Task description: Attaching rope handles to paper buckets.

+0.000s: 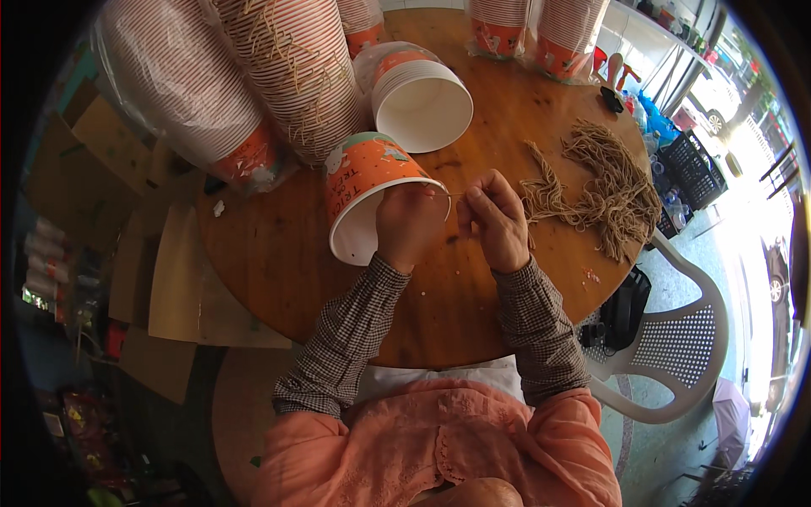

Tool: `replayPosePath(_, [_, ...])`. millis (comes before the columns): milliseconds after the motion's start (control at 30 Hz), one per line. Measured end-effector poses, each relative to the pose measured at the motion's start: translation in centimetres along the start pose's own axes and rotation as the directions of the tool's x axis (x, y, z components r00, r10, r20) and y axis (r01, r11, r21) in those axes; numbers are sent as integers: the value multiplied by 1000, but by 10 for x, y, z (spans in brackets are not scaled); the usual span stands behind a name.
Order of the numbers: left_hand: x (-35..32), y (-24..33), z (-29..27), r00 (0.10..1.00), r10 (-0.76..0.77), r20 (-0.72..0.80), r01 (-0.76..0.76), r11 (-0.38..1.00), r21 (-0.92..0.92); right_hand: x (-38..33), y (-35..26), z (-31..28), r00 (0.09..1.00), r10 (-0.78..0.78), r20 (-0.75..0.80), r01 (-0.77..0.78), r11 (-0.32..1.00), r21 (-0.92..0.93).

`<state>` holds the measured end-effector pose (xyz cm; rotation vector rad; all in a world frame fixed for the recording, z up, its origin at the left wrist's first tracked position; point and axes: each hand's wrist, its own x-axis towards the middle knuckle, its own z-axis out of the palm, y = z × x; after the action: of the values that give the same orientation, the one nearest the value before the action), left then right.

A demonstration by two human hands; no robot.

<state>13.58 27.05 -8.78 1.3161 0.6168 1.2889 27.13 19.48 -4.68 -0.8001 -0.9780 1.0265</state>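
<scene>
An orange paper bucket with a white rim and a green base lies tilted on its side, its mouth toward me. My left hand reaches into the mouth, its fingers closed on the rim; it is partly blurred. A thin tan cord runs from the rim to my right hand. The thumb and fingers of that hand pinch the cord just right of the bucket. Where the cord meets the rim is mostly covered by my left fingers.
A heap of tan cords lies on the round wooden table. Behind the bucket is a short nested stack of buckets. Tall stacks, one draped with cords, stand at the far left. A white plastic chair is at the right.
</scene>
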Motion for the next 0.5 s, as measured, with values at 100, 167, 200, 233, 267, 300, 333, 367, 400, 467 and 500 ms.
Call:
replayPosePath(100, [-1,-3,1,994,105,26,-107,987,121,3,4,1,1000,-1,-4,1,998,65])
replayPosePath(167, [-10,9,6,971,231,56,-237,921,308,3,1,-2,1000,-17,-21,17,1000,4])
replayPosePath(200, [-15,16,8,933,343,109,-352,804,480,3,-1,-3,999,-33,-38,31,998,-56])
replayPosePath(233, [-16,21,8,930,352,107,-358,800,481,3,-2,-2,999,-40,-31,38,998,-55])
replayPosePath(267, [-17,27,6,799,576,172,-557,601,573,2,-3,-1,998,-58,-26,54,993,-109])
replayPosePath(300, [-17,34,4,612,746,263,-692,345,634,2,-5,-1,997,-76,-22,72,984,-162])
replayPosePath(333, [-17,52,9,582,741,335,-698,243,674,2,-10,-4,996,-86,-30,80,982,-169])
replayPosePath(367, [-15,69,9,576,744,339,-701,236,673,3,-14,-2,995,-102,-9,99,982,-162])
replayPosePath(400, [-10,84,10,618,644,450,-649,95,755,4,-18,0,993,-118,10,118,981,-155])
replayPosePath(467, [1,96,1,665,473,578,-612,-98,785,7,-36,5,987,-153,51,159,975,-156])
replayPosePath(500, [4,101,-6,662,477,578,-611,-105,785,10,-48,9,979,-182,90,194,969,-155])
